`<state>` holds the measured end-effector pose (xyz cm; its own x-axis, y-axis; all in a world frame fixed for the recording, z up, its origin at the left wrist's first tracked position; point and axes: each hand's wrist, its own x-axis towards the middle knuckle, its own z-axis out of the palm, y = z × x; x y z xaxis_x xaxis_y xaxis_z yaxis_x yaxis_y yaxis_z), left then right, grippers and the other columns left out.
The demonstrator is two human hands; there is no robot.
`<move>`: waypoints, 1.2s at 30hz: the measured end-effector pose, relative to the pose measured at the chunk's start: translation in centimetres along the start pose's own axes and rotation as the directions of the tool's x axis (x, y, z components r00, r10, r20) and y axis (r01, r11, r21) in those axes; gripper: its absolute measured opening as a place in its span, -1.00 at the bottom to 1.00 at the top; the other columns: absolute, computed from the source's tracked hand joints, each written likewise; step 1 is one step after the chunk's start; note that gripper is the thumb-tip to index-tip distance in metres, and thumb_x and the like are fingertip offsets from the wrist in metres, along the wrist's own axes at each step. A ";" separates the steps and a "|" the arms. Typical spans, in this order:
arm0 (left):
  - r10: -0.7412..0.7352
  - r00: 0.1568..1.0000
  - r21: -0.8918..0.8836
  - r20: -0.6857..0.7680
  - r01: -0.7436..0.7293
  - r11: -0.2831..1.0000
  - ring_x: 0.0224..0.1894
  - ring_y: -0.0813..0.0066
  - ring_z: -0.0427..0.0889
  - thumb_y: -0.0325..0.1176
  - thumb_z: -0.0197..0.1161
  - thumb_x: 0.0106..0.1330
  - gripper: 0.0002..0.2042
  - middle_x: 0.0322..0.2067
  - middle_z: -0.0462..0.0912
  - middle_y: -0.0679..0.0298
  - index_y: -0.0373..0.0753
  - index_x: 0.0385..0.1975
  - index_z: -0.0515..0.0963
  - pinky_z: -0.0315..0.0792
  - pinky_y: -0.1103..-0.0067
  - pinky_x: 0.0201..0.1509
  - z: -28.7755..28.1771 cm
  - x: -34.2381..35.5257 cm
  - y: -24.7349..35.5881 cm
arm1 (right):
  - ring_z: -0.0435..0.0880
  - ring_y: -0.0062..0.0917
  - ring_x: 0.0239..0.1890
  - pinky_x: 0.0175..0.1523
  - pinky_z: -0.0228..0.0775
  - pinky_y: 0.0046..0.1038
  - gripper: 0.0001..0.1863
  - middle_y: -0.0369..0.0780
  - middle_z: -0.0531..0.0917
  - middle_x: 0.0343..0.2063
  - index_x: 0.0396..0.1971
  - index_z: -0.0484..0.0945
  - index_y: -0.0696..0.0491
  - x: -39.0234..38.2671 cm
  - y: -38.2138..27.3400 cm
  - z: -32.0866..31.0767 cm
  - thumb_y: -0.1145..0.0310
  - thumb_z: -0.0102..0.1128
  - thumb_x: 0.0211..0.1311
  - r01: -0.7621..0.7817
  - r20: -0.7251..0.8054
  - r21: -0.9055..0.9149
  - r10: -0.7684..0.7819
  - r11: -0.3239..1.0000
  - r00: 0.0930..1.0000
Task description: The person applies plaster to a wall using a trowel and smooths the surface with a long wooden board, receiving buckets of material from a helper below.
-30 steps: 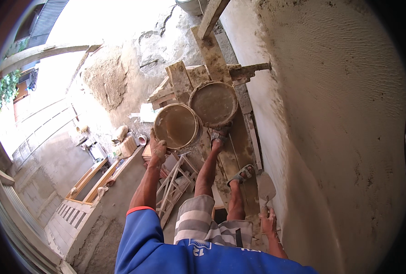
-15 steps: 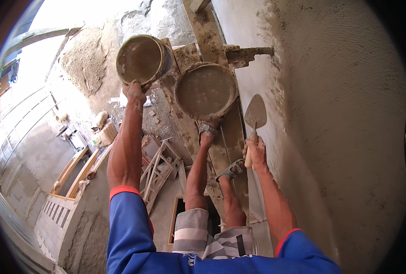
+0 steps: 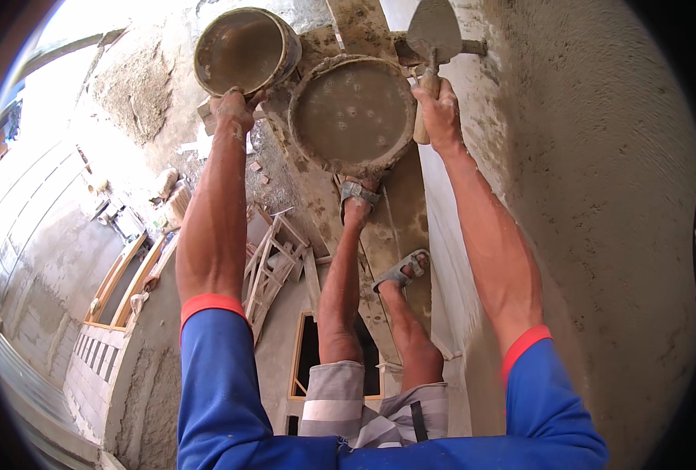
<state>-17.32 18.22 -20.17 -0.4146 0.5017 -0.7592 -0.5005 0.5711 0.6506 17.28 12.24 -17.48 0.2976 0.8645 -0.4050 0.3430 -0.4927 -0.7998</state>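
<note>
My left hand point(image 3: 234, 108) is closed on the near rim of a round bucket point(image 3: 292, 48) with cloudy brown liquid in it. To its right, a wide, mortar-crusted basin point(image 3: 334, 166) rests on the planks, filled with grey-brown liquid that has bubbles on top. The wooden handle of a pointed trowel point(image 3: 434, 33) is in the grip of my right hand point(image 3: 440, 117), just right of the basin's rim. The trowel's flat blade points away from me and looks mostly bare.
I stand in sandals on narrow, stained planks point(image 3: 395, 235) high above the ground. A plastered wall point(image 3: 598, 196) rises close on my right. Down to the left are a wooden frame point(image 3: 274, 262), a sand heap point(image 3: 133, 90) and a block wall point(image 3: 90, 368).
My right hand has carried the trowel forward, from beside my foot to beside the basin's far right rim. The left hand still holds the bucket; bucket and basin sit higher in view.
</note>
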 end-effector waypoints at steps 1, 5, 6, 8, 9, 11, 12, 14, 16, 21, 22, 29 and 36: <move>-0.060 0.993 -0.035 0.101 0.064 0.997 -0.42 -0.01 0.62 -0.55 -0.07 0.20 -0.62 -0.11 0.42 -0.03 -0.14 0.04 0.19 0.63 0.33 -0.48 0.7 -1.0 -0.3 | 0.52 -0.44 -0.32 -0.17 0.33 -0.43 -0.67 -0.17 0.55 -0.40 -0.28 0.42 0.19 0.1 -0.3 0.0 0.28 0.15 0.00 0.020 -0.019 0.029 -0.020 0.999 1.000; -0.032 0.998 0.150 -0.053 0.039 0.988 -0.34 0.07 0.59 -0.02 0.12 0.23 -0.38 -0.01 0.35 -0.04 -0.01 0.20 0.00 0.56 0.32 -0.38 -7.7 -1.8 0.5 | 0.51 -0.52 -0.49 -0.32 0.37 -0.47 -0.74 -0.22 0.54 -0.51 -0.34 0.37 0.14 -3.4 -6.7 4.0 0.32 0.12 0.00 -0.051 0.013 0.340 0.050 0.939 0.999; 0.052 0.994 0.318 0.098 -0.081 0.945 -0.21 0.11 0.57 0.05 0.18 0.16 -0.27 0.07 0.30 -0.04 -0.02 0.24 -0.04 0.53 0.23 -0.29 -7.1 -4.6 -2.6 | 0.49 -0.57 -0.56 -0.40 0.37 -0.48 -0.77 -0.24 0.53 -0.55 -0.38 0.34 0.12 -3.7 -5.9 2.7 0.34 0.10 0.00 -0.016 -0.051 0.316 0.034 0.949 0.998; -0.088 0.995 0.495 0.042 0.055 0.867 -0.34 0.26 0.57 -0.20 0.15 0.18 -0.30 -0.04 0.38 0.05 -0.12 0.27 -0.07 0.41 0.23 -0.36 -8.0 -10.8 -5.6 | 0.49 -0.56 -0.56 -0.41 0.38 -0.46 -0.75 -0.24 0.51 -0.56 -0.32 0.35 0.16 -5.8 -6.7 0.7 0.38 0.09 0.01 -0.100 0.059 0.323 0.085 0.941 0.995; -0.044 0.989 0.574 0.140 -0.045 0.817 -0.48 0.42 0.57 -0.43 0.11 0.21 -0.39 -0.22 0.50 0.07 -0.22 0.24 -0.01 0.45 0.59 -0.54 -11.3 -13.5 -7.2 | 0.50 -0.54 -0.55 -0.42 0.38 -0.44 -0.72 -0.25 0.49 -0.57 -0.26 0.37 0.20 -6.8 -8.2 0.7 0.42 0.09 0.01 -0.199 0.206 0.342 0.133 0.918 0.969; 0.069 0.972 0.633 0.223 -0.198 0.748 -0.43 0.50 0.53 -0.37 0.14 0.24 -0.48 -0.21 0.50 0.14 -0.24 0.18 0.13 0.43 0.62 -0.52 -23.5 -19.7 -11.6 | 0.56 -0.38 -0.51 -0.37 0.42 -0.32 -0.72 -0.14 0.54 -0.53 -0.30 0.38 0.21 -9.5 -8.8 3.9 0.37 0.08 0.00 -0.085 0.301 0.259 0.003 0.962 0.954; 0.169 0.944 0.633 0.282 -0.315 0.707 -0.41 0.57 0.48 -0.43 0.09 0.26 -0.54 -0.25 0.50 0.20 -0.22 0.16 0.17 0.40 0.64 -0.52 -32.0 -24.1 -14.0 | 0.57 -0.25 -0.44 -0.31 0.42 -0.27 -0.68 -0.05 0.55 -0.48 -0.30 0.38 0.21 -11.9 -10.9 6.5 0.33 0.10 -0.03 -0.026 0.342 0.199 -0.045 0.980 0.939; -0.284 0.958 0.396 0.037 0.247 0.884 -0.61 0.56 0.40 -0.44 0.04 0.27 -0.61 -0.43 0.48 0.30 -0.20 0.11 0.23 0.33 0.65 -0.63 -33.5 -36.5 -19.2 | 0.54 0.02 -0.27 -0.17 0.39 -0.19 -0.57 0.13 0.55 -0.36 -0.27 0.39 0.23 -11.8 -6.9 3.6 0.24 0.14 -0.12 0.045 0.186 -0.024 -0.040 0.999 0.982; -0.383 0.923 0.421 -0.037 0.362 0.831 -0.74 0.62 0.29 -0.42 0.07 0.24 -0.52 -0.57 0.37 0.34 -0.17 0.16 0.12 0.24 0.65 -0.73 -46.5 -48.8 -23.3 | 0.54 0.01 -0.26 -0.17 0.39 -0.20 -0.57 0.12 0.55 -0.36 -0.27 0.40 0.23 -13.4 -4.7 3.0 0.25 0.14 -0.12 0.231 0.150 -0.021 -0.225 0.973 0.963; -0.498 0.757 0.366 -0.422 0.645 0.670 -0.71 0.54 0.31 -0.35 0.13 0.21 -0.41 -0.53 0.36 0.28 -0.11 0.21 0.03 0.27 0.59 -0.72 -51.9 -65.9 -29.9 | 0.51 -0.24 -0.41 -0.27 0.34 -0.28 -0.62 -0.02 0.52 -0.46 -0.31 0.40 0.21 -20.8 -9.5 -5.6 0.28 0.18 -0.10 0.136 0.018 0.168 -0.141 0.976 0.990; -0.517 0.721 0.295 -0.461 0.674 0.677 -0.70 0.53 0.32 -0.35 0.12 0.21 -0.42 -0.52 0.37 0.27 -0.12 0.21 0.04 0.28 0.58 -0.71 -51.9 -67.9 -30.9 | 0.52 -0.20 -0.38 -0.25 0.34 -0.27 -0.60 -0.01 0.53 -0.45 -0.29 0.39 0.21 -23.6 -9.7 -4.6 0.26 0.18 -0.09 0.118 0.084 0.147 -0.131 0.982 0.988; -0.553 0.773 0.318 -0.310 0.632 0.706 -0.62 0.44 0.39 -0.35 0.09 0.22 -0.47 -0.45 0.40 0.21 -0.15 0.18 0.07 0.35 0.51 -0.64 -46.0 -67.1 -32.8 | 0.49 0.05 -0.12 -0.04 0.33 -0.16 -0.44 0.19 0.51 -0.21 -0.07 0.34 0.22 -34.9 -8.1 -13.0 0.21 0.08 -0.09 0.101 0.154 -0.181 -0.073 0.978 0.985; -0.587 0.727 0.256 -0.355 0.680 0.687 -0.54 0.34 0.46 -0.34 0.06 0.23 -0.51 -0.38 0.43 0.16 -0.18 0.16 0.11 0.42 0.44 -0.57 -49.7 -72.9 -31.7 | 0.54 -0.04 -0.20 -0.18 0.36 -0.19 -0.51 0.15 0.54 -0.32 -0.18 0.37 0.19 -39.5 -0.9 -13.8 0.19 0.17 -0.11 0.002 0.204 -0.207 0.042 0.978 0.978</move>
<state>-8.98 -68.74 13.83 -0.2775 -0.2018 -0.9393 -0.4309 0.9000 -0.0660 17.55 -22.80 5.37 0.1233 0.8453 -0.5199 0.5208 -0.5011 -0.6911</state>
